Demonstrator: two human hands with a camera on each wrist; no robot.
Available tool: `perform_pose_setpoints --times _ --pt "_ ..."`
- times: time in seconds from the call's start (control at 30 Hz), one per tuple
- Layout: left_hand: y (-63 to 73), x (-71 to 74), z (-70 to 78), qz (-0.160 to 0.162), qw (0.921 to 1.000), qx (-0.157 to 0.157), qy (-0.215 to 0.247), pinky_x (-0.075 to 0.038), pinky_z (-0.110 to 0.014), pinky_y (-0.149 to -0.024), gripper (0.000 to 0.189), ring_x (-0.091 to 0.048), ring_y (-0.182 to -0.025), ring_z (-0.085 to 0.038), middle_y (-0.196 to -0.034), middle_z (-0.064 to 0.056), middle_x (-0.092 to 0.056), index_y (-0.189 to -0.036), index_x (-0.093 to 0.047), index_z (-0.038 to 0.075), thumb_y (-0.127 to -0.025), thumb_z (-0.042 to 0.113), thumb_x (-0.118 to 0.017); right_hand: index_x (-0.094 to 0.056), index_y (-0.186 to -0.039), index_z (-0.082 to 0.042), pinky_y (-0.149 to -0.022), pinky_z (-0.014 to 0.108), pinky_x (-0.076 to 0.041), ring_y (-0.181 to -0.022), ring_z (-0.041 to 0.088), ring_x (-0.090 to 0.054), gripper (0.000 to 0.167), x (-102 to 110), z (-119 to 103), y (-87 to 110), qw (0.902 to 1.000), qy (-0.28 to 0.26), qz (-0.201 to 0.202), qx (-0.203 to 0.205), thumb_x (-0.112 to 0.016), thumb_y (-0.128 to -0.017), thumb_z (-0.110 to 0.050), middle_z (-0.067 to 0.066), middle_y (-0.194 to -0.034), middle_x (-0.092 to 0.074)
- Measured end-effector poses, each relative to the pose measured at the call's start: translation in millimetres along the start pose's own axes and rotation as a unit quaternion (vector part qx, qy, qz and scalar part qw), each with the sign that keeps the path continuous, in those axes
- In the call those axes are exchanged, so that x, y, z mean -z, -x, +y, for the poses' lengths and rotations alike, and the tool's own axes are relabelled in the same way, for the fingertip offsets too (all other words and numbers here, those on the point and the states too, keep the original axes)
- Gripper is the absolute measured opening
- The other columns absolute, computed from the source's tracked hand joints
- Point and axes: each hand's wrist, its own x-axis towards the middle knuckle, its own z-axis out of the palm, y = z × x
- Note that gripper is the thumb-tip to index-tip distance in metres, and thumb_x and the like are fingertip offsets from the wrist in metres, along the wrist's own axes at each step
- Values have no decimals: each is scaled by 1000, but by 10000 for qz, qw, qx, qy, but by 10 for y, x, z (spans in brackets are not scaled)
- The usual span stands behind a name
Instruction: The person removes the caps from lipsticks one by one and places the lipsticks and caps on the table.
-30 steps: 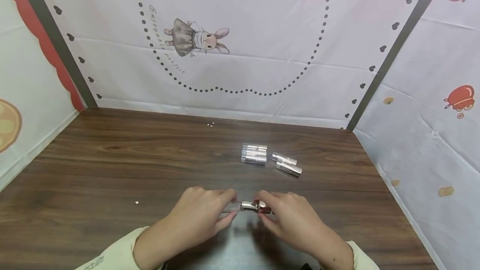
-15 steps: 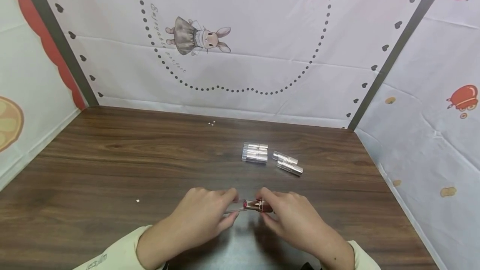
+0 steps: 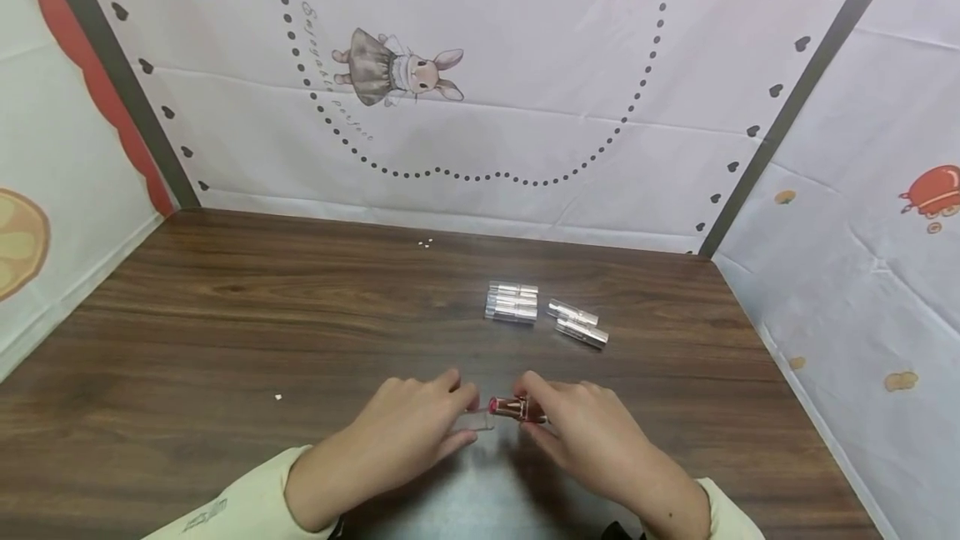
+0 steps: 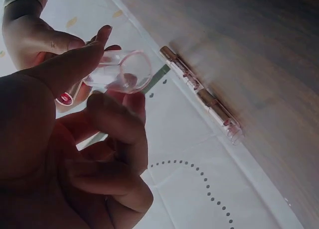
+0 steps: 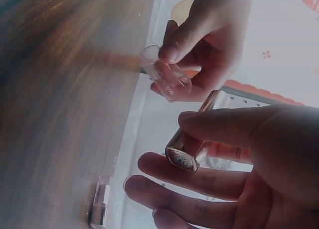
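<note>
My left hand pinches a clear lipstick cap between thumb and fingers; its open end points toward the right hand. Opposite it, my right hand grips a shiny metallic lipstick tube, whose red tip faces left beside the cap's mouth. Cap and tube are apart, as the right wrist view shows. The base of the tube, with a small round label, shows under the right thumb. Both hands are over the near part of the wooden table.
Beyond the hands lie several capped silver lipsticks: a side-by-side row and a slanted pair to its right. Small white bits lie near the back edge, another scrap at left. Printed cloth walls enclose the table.
The tube has come out of the clear cap, and a small gap has opened between them. The red tip now shows. The camera view has shifted slightly.
</note>
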Motion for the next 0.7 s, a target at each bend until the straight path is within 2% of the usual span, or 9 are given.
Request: perform_pose_setpoints --times 0.13,0.27,0.5,0.7 --pt "-17 -35 -7 -238 9997 -101 -52 -34 -23 -44 28 -52 -53 -8 -80 7 -63 -94 -65 20 -85 45 -75 -59 -111 -22 -53 23 -43 -61 -2 -55 29 -9 1 1 10000 -4 -21 8 -77 -88 -24 -12 -88 -74" --pt "-11 -61 -13 -312 9994 -166 -23 -34 -25 -44 27 -51 -52 -8 -74 9 -62 -89 -63 19 -84 43 -76 -59 -108 -23 -55 23 -44 -64 0 -56 28 -34 0 -7 10000 47 61 6 -78 -87 -25 -13 -87 -72" --pt "5 -81 -26 -461 9985 -290 85 -38 -26 -45 26 -53 -51 -7 -69 10 -64 -85 -63 20 -81 39 -79 -64 -102 -26 -55 19 -39 -71 1 -51 24 -89 9 -26 9995 42 310 -86 -81 -84 -26 -11 -89 -55" --pt "-4 -96 -24 -565 9977 -353 128 -38 -26 -45 24 -52 -51 -6 -67 10 -65 -85 -65 19 -82 38 -79 -66 -101 -26 -56 20 -40 -71 2 -51 23 -127 31 -48 9999 -32 109 -111 -81 -83 -27 -11 -87 -58"
